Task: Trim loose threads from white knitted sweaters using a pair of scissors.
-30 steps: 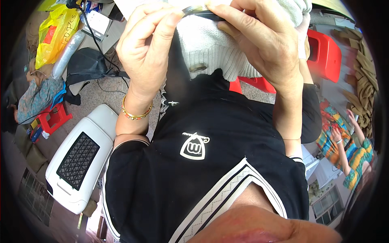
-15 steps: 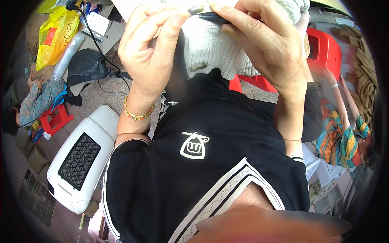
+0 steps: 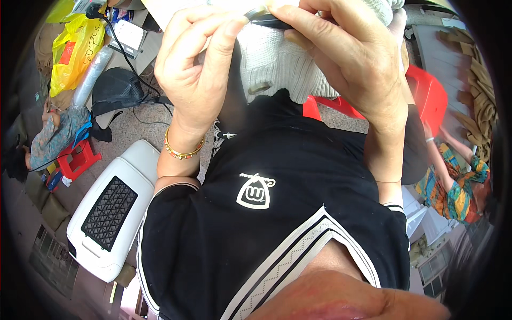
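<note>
At the top of the view my left hand (image 3: 194, 61) pinches a small shiny rounded piece (image 3: 257, 13), like a button, between thumb and forefinger. Opposite it, the thumb and forefinger of my right hand (image 3: 354, 50) close on a slim dark object (image 3: 273, 22) whose kind I cannot make out. The two fingertips nearly meet there. Below and behind them hangs a pale knitted garment (image 3: 288, 64) with a ribbed edge, partly hidden by my right hand. A greyish button (image 3: 260, 88) shows on its lower part.
On the left are a white case with a black mesh panel (image 3: 109, 213), a yellow plastic bag (image 3: 77, 53), a black cable (image 3: 125, 50), a black bag (image 3: 114, 88) and a red stool (image 3: 80, 160). To the right are a red chair (image 3: 429, 96) and a person in a patterned top (image 3: 453, 181).
My hands keep nearly the same pinched pose at the top. The view has shifted slightly. At the right, the other person's hands appear lower, beside the red chair.
</note>
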A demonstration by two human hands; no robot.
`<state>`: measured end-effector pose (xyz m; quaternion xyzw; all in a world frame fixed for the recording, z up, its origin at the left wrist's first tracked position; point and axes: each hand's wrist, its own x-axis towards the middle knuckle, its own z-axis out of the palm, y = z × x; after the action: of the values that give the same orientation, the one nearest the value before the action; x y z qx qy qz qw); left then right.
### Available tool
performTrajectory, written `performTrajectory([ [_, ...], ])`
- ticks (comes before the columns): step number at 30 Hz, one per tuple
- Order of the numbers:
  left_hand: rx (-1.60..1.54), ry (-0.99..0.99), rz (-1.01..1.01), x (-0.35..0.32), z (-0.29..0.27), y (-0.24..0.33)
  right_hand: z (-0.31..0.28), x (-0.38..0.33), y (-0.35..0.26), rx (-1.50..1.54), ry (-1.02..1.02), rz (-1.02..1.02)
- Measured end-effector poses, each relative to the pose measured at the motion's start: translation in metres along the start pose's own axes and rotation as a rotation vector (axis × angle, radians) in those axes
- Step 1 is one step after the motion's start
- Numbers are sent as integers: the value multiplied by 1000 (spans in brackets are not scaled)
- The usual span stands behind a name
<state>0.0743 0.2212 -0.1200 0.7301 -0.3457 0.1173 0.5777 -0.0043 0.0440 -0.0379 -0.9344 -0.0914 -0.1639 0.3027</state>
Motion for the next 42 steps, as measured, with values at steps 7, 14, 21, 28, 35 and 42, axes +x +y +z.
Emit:
performTrajectory([
  [7, -16, -8, 5, 7, 1, 4, -12, 6, -7, -79, -36, 29],
  [14, -22, 0, -3, 4, 0, 2, -2, 1, -1, -76, 11, -7],
  [21, 16, 31, 124, 23, 11, 0, -3, -10, 6, -19, 218, 2],
  [28, 63, -74, 15, 70, 24, 22, 19, -28, 16, 199, 242, 26],
  [35, 56, 22, 132, 59, 13, -11, 22, -31, 44, 183, 325, -33],
  [42, 95, -518, 365, 42, -29, 8, 27, -32, 51, 285, 339, -78],
])
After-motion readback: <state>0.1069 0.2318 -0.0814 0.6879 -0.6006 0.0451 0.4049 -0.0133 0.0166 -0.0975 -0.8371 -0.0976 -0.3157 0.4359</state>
